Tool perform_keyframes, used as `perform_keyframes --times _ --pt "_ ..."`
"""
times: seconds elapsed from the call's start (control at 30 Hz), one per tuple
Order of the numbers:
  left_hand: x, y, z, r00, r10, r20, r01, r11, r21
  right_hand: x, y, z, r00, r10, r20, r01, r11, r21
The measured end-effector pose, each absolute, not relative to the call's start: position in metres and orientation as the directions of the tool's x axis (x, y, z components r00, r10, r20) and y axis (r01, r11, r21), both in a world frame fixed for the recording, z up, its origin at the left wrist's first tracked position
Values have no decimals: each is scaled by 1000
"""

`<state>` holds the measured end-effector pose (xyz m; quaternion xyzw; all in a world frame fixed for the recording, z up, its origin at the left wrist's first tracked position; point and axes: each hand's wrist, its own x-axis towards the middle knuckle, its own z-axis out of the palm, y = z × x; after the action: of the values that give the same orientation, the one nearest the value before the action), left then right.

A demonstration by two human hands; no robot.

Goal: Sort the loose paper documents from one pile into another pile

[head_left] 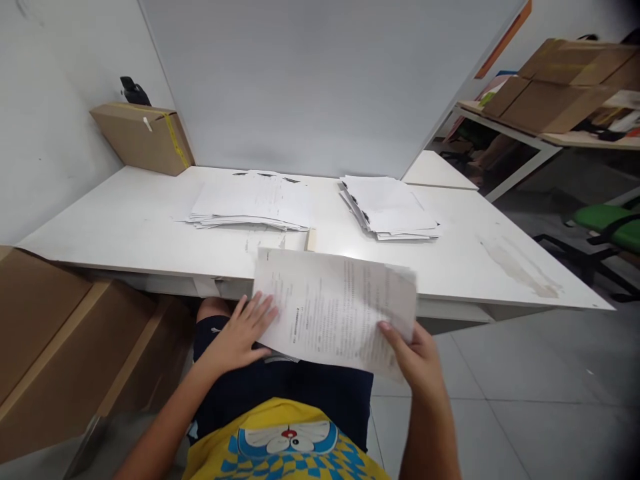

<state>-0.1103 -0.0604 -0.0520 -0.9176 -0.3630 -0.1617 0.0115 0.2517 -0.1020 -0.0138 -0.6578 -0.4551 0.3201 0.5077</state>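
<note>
A sheaf of printed papers (330,310), its text turned sideways, is held over my lap at the table's front edge. My right hand (415,353) grips its right end, thumb on top and fingers underneath. On the left end, my left hand (247,330) lies with fingers spread flat against the page. How many sheets are in the sheaf, I cannot tell. Beyond it on the table, a stack of papers (250,200) sits at the left. Another stack of papers (390,207), with uneven edges, rests to the right.
The white table (465,253) meets a grey panel (310,87) at the back. A taped cardboard box (140,137) stands at the back left. Large cardboard boxes (75,333) are beside my left leg. A green chair (607,223) and another table with boxes are at the right.
</note>
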Motion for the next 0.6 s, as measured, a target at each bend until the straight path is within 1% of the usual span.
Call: perform_keyframes --times 0.03,0.07,0.1,0.17,0.2,0.23,0.3,0.33,0.47,0.53,0.6 --pt "-107 -63 -52 687 652 321 646 -750 142 262 -106 -14 425 900 92 283 -35 -958" --pt "-104 -62 -51 652 665 364 641 -740 204 270 -106 -14 477 864 162 299 15 -954" --pt "-101 -57 -48 577 699 422 649 -706 283 276 -103 -12 526 815 245 324 74 -943" --pt "-94 -33 -37 348 769 536 637 -613 466 281 -83 -5 585 703 404 394 189 -900" --pt "-90 -15 -29 240 786 569 598 -582 552 281 -69 -1 588 666 459 424 230 -876" --pt "-86 4 -22 176 777 604 535 -590 605 278 -52 2 581 651 488 442 251 -861" --pt "-79 45 -11 65 764 642 438 -600 670 271 -15 4 565 651 507 432 291 -854" --pt "-75 62 -8 14 762 647 398 -598 696 266 2 3 553 662 505 400 321 -859" --pt "-70 103 -11 -115 773 624 238 -588 773 247 49 -14 507 737 447 200 404 -893" --pt "-70 108 -17 -164 772 615 225 -577 785 241 57 -23 476 780 405 127 395 -910" --pt "-70 109 -20 -198 773 603 235 -560 794 239 60 -30 459 808 368 101 364 -926"
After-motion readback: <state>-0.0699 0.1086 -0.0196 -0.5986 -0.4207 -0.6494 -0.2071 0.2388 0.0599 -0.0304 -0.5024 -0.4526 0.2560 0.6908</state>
